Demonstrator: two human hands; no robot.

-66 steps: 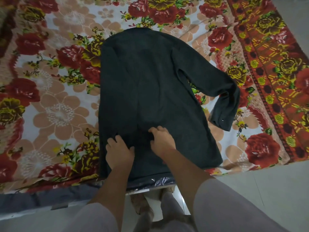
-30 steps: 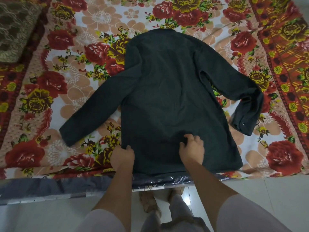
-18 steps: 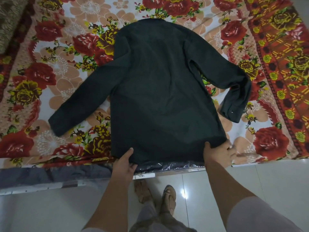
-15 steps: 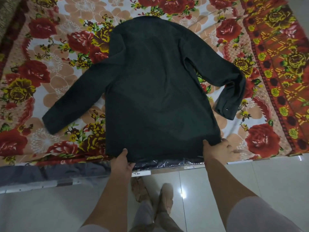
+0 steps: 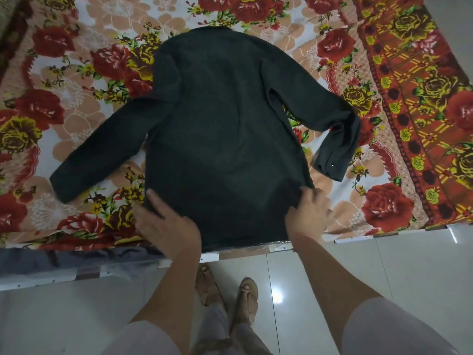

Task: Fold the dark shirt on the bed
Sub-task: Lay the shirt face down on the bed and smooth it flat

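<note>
Dark shirt (image 5: 225, 129) flat on bed (image 5: 76, 103), L hand (image 5: 166, 224) & R hand (image 5: 309, 212) each gripping hem corner.

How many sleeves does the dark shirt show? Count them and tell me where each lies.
2. The straight sleeve stretches leftward across the bedspread; the bent sleeve lies on the right, its cuff pointing toward the near edge.

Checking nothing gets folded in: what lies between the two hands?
In the head view, only the lower part of the dark shirt stretches between the left hand and the right hand; nothing rests on that cloth.
</note>
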